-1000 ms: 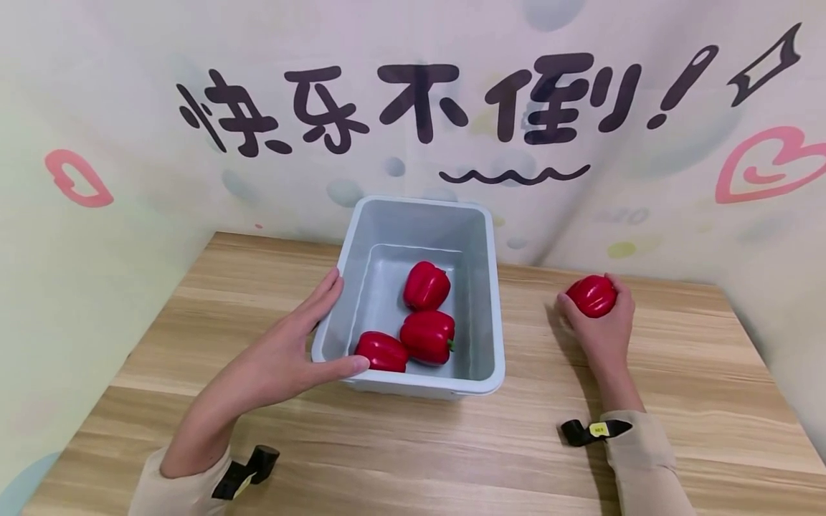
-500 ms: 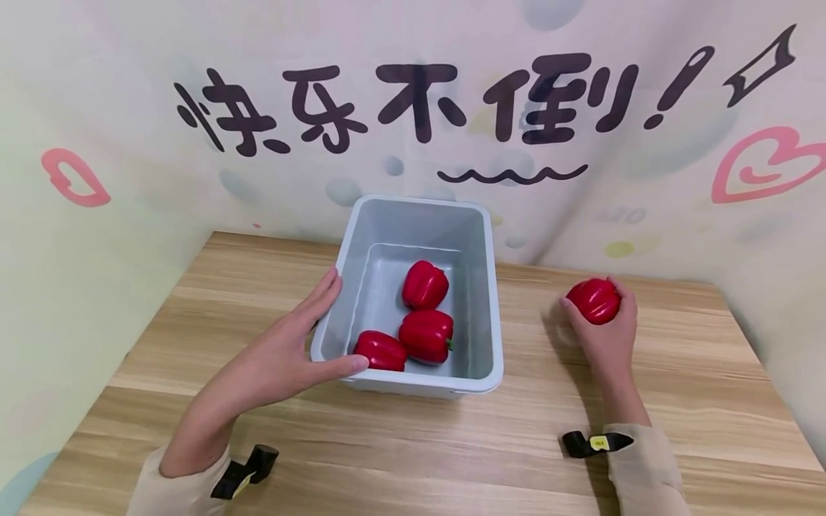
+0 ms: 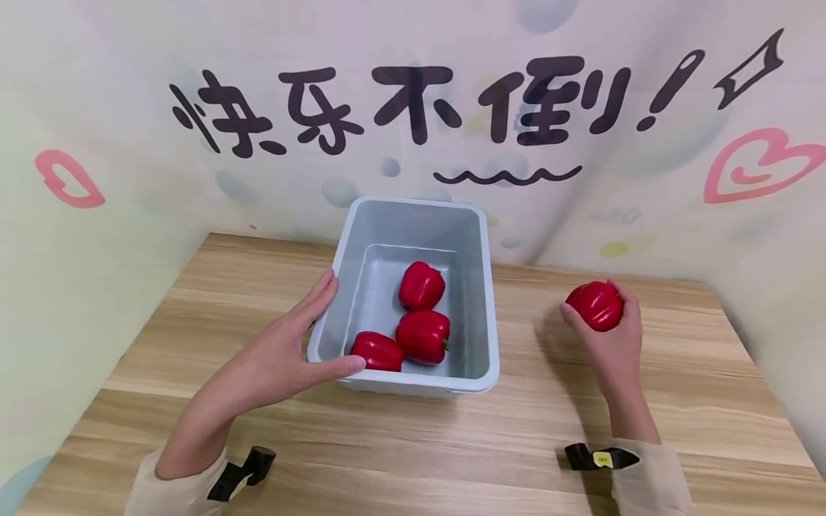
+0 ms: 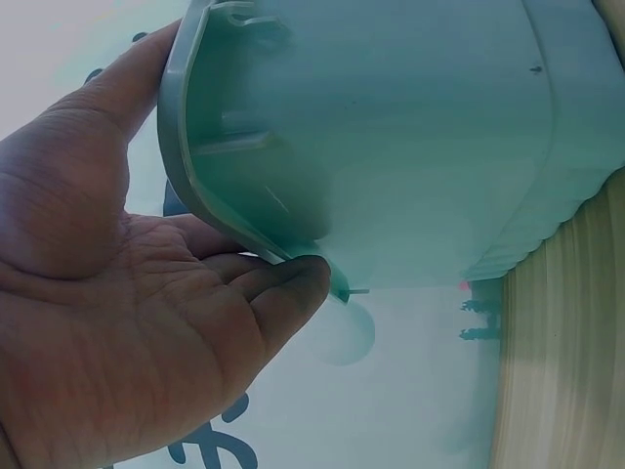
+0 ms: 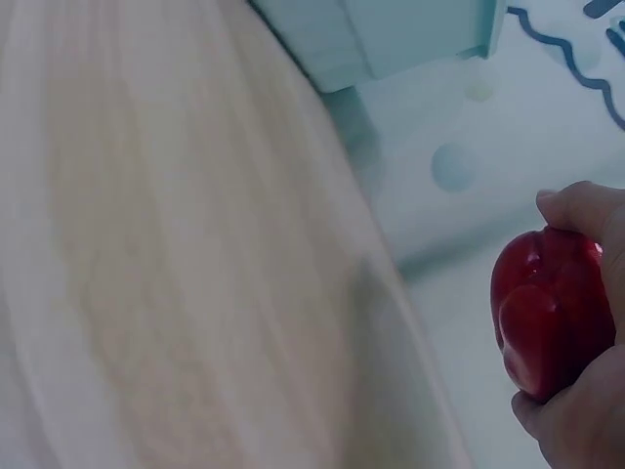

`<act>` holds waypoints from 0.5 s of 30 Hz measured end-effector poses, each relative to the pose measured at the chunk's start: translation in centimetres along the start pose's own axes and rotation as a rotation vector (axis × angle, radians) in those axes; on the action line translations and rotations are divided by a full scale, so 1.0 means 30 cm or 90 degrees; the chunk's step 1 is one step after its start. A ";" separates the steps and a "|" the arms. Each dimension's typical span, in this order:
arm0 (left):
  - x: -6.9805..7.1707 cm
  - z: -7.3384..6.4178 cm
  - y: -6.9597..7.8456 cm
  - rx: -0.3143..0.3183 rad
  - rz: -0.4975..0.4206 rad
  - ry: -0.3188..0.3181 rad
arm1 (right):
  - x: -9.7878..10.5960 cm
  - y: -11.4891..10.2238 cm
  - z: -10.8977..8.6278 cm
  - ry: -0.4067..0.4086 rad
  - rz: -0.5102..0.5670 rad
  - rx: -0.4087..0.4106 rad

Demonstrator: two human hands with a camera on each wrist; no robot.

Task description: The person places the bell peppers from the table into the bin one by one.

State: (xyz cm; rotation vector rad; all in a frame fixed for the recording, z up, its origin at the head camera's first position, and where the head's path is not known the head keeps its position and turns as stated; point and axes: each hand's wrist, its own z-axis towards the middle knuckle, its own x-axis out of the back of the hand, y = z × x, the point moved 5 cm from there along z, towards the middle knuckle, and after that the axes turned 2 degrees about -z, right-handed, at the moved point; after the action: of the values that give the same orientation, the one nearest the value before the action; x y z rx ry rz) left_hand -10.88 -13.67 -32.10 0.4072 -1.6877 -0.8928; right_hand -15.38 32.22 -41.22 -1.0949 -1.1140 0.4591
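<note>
A grey-blue plastic bin [image 3: 413, 383] holds three red bell peppers: one toward the back [image 3: 421, 285], one in the middle [image 3: 422, 337] and one by the near left corner [image 3: 377, 351]. My left hand [image 3: 284, 355] grips the bin's near left corner, thumb over the front rim and fingers along the left rim. In the left wrist view, fingertips [image 4: 298, 283] bend against the rim's underside. To the right of the bin, my right hand [image 3: 613, 340] holds another red bell pepper [image 3: 595, 306] between thumb and fingers. That pepper is off the table, with a shadow below it.
The bin stands on a wood-grain table [image 3: 490, 459], close to a printed cloth backdrop [image 3: 413, 43] along the table's back edge. Beige sleeves carry black wrist cameras, one on the left wrist [image 3: 241, 473] and one on the right [image 3: 601, 457].
My right hand has drawn slightly back toward me and up with the bell pepper in it. My left hand stays on the bin, and the view has shifted a little.
</note>
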 end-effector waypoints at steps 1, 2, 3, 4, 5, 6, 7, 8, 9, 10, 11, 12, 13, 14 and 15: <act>0.000 -0.001 0.000 0.000 0.001 0.000 | 0.004 -0.006 -0.006 0.000 0.002 0.000; 0.001 -0.001 0.001 -0.002 0.000 0.000 | 0.007 -0.011 -0.011 0.000 0.003 -0.001; 0.001 -0.002 0.002 -0.001 0.002 0.000 | 0.010 -0.018 -0.017 0.000 0.006 0.001; 0.001 -0.003 0.002 -0.001 0.003 0.001 | 0.013 -0.025 -0.022 0.001 0.008 0.002; 0.002 -0.003 0.002 0.000 0.004 0.001 | 0.016 -0.032 -0.030 0.000 0.010 0.006; 0.002 -0.004 0.002 0.000 0.005 0.001 | 0.018 -0.039 -0.037 -0.001 0.013 0.010; 0.002 -0.004 0.002 0.001 0.007 0.001 | 0.020 -0.045 -0.045 -0.002 0.016 0.014; 0.002 -0.005 0.002 0.002 0.007 0.001 | 0.021 -0.052 -0.052 -0.003 0.018 0.019; 0.003 -0.005 0.002 0.003 0.007 0.001 | 0.023 -0.058 -0.061 -0.004 0.020 0.024; 0.003 -0.006 0.002 0.004 0.009 0.001 | 0.025 -0.063 -0.068 -0.005 0.021 0.027; 0.003 -0.006 0.002 0.003 0.009 0.001 | 0.028 -0.068 -0.076 -0.005 0.022 0.031; 0.004 -0.006 0.002 0.004 0.010 0.000 | 0.031 -0.073 -0.082 -0.005 0.023 0.033; 0.004 -0.006 0.002 0.004 0.011 0.000 | 0.034 -0.077 -0.087 -0.004 0.022 0.036; 0.004 -0.006 0.003 0.003 0.011 0.000 | 0.037 -0.081 -0.092 -0.004 0.021 0.039; 0.004 -0.006 0.003 0.003 0.013 0.000 | 0.040 -0.085 -0.096 -0.005 0.019 0.040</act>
State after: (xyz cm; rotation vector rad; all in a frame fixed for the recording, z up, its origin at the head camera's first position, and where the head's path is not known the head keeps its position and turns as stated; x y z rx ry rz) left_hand -10.72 -13.75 -31.94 0.3931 -1.6912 -0.8732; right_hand -12.85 30.68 -38.47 -1.0556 -1.0845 0.5188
